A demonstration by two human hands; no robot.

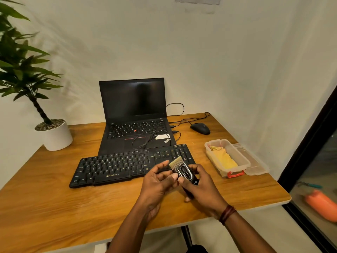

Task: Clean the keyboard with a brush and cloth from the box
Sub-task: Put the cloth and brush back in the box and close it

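A black keyboard (116,166) lies on the wooden table (54,207) in front of a laptop. Just above its right end I hold a small brush (180,168) with pale bristles, a metal ferrule and a black handle. My right hand (202,187) grips the handle from the right. My left hand (158,181) pinches the ferrule with thumb and fingers. To the right stands an open clear plastic box (242,157) with a yellow cloth (222,158) inside.
An open black laptop (135,115) with a loose cable on it sits behind the keyboard. A black mouse (200,128) lies at the back right. The box's lid (255,165) rests beside the box. A potted plant (54,136) stands at the left edge.
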